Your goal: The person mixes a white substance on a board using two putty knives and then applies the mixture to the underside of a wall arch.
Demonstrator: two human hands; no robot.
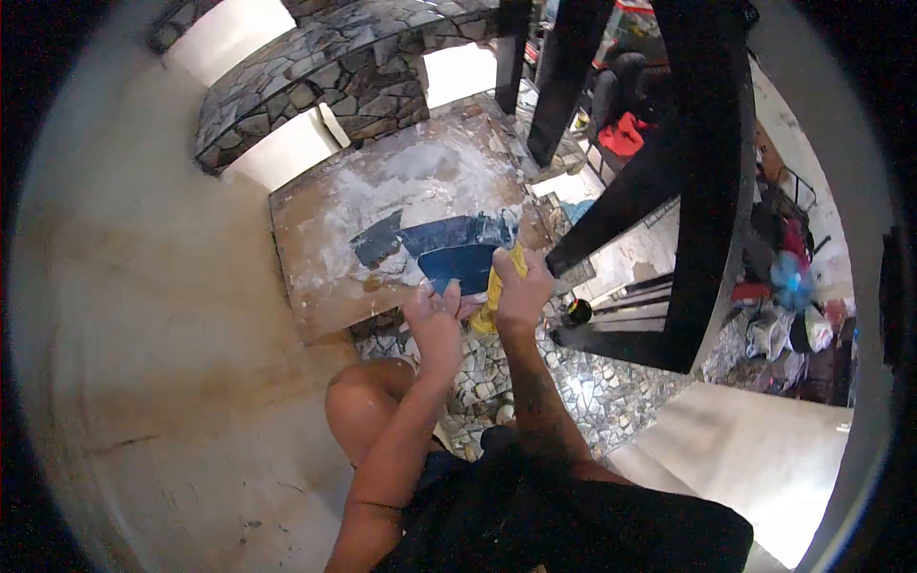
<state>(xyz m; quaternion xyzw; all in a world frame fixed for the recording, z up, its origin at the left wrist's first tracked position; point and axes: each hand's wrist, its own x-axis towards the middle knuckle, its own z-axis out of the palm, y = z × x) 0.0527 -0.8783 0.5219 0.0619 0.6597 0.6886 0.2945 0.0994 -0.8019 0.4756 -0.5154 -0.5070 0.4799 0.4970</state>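
A flat, dark blue sheet-like piece (463,269) lies in front of me, between my two hands at the near edge of a board. My left hand (433,310) has its fingers bent at the piece's lower left corner, seemingly gripping it. At its right end, my right hand (522,286) is closed around a crumpled yellow cloth (489,304). Just beyond, a long dark grey-blue strip (449,235) rests on the board, with a smaller dark piece (380,241) left of it. White powder or paste smears the brown board (330,318).
Black slanted stair-like beams (707,191) rise close on my right. Curved stone-clad steps (358,86) stand behind the board, and stone paving (592,411) lies below. A plain wall (172,286) runs along the left. Red fabric (624,134) and assorted clutter (788,286) show beyond the beams.
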